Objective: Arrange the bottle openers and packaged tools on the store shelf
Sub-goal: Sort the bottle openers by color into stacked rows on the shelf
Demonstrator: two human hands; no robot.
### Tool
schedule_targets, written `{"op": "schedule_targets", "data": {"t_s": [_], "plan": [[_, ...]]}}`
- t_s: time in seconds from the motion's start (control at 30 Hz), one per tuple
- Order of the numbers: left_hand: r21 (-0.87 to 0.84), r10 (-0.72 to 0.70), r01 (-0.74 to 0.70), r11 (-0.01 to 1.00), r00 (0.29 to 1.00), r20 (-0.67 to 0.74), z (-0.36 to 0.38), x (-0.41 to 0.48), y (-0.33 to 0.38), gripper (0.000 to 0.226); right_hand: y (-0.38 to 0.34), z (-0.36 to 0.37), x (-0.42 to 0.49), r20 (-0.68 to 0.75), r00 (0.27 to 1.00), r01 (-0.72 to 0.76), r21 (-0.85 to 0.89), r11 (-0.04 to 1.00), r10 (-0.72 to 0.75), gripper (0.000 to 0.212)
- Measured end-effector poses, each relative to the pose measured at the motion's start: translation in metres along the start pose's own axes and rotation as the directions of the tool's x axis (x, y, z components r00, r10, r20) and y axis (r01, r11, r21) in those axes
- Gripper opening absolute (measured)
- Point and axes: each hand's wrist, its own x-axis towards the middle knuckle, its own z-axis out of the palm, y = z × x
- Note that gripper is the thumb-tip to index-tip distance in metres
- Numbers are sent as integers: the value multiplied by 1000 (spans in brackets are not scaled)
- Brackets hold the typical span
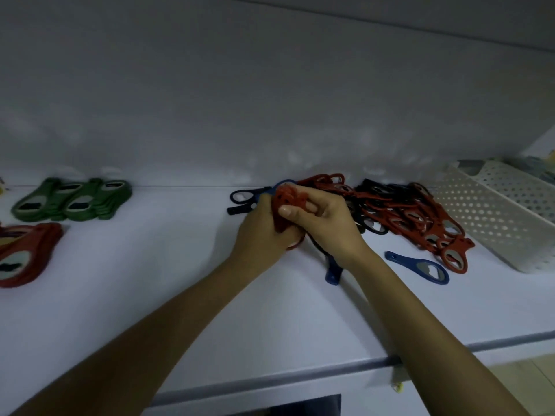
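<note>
On the white shelf [180,295] my left hand [261,232] and my right hand [324,223] meet and both grip a bunch of red bottle openers [286,199], held just above the surface. Dark blue openers [249,198] stick out behind the hands, and another blue one [332,273] pokes out under my right wrist. To the right lies a loose heap of red and black openers [402,211]. A single blue opener [420,267] lies in front of that heap.
Green openers [75,199] sit stacked in rows at the far left, with a red stack [24,253] in front of them. A white perforated basket [498,214] stands at the right end. The shelf's grey front edge [300,376] runs below my forearms.
</note>
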Motion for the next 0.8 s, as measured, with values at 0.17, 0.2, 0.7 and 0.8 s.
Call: {"op": "schedule_targets", "data": {"t_s": [0.17, 0.2, 0.7, 0.8], "plan": [[32, -103, 103, 994, 995, 15, -30, -25, -7, 59, 2, 29, -14, -15, 993, -118, 148, 982, 121, 31], [13, -117, 117, 993, 993, 24, -32, -27, -7, 60, 1, 36, -17, -73, 984, -144, 193, 971, 161, 28], [-35, -51, 58, 998, 986, 158, -42, -33, -9, 76, -6, 85, -30, -436, 889, -130, 51, 990, 139, 26], [-15, -30, 32, 999, 992, 124, -44, -34, -13, 40, 3, 97, -29, -484, 869, -143, -49, 989, 101, 35]]}}
